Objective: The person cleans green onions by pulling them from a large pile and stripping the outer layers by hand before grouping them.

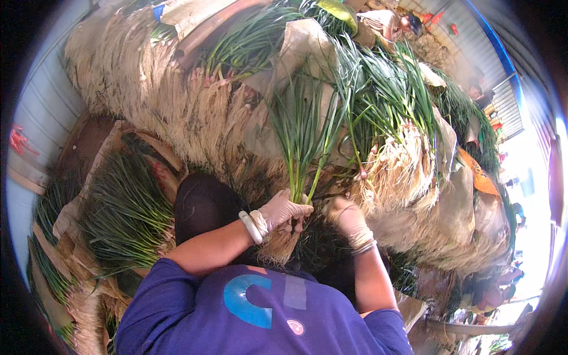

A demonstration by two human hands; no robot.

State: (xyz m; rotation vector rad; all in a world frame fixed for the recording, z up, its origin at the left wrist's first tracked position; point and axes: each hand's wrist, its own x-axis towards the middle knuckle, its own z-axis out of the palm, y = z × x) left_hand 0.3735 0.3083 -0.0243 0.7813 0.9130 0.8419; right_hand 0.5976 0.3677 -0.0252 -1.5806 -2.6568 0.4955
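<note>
My left hand (pixel 286 211), in a thin pale glove, is closed around the stems of a bunch of leafy allium plants (pixel 301 159) that look like green garlic. The bunch stands nearly upright, leaves away from me and pale roots (pixel 280 248) hanging below my fist. To its right my gloved right hand (pixel 348 217) is blurred, its fingers curled. Whether it holds anything is not clear. Just beyond that hand lies a thick pile of the same plants (pixel 395 146), with long cream roots turned toward me. One plant with a pinkish bulb (pixel 362 174) sticks out at the pile's left edge.
A long bank of root-covered bundles (pixel 177 106) curves across in front. More plants (pixel 128 213) lie at my left, beside brown sacking (pixel 71 217). My dark-clad knee (pixel 204 206) is close to my left forearm. Another person (pixel 388 24) is bent over at the far right.
</note>
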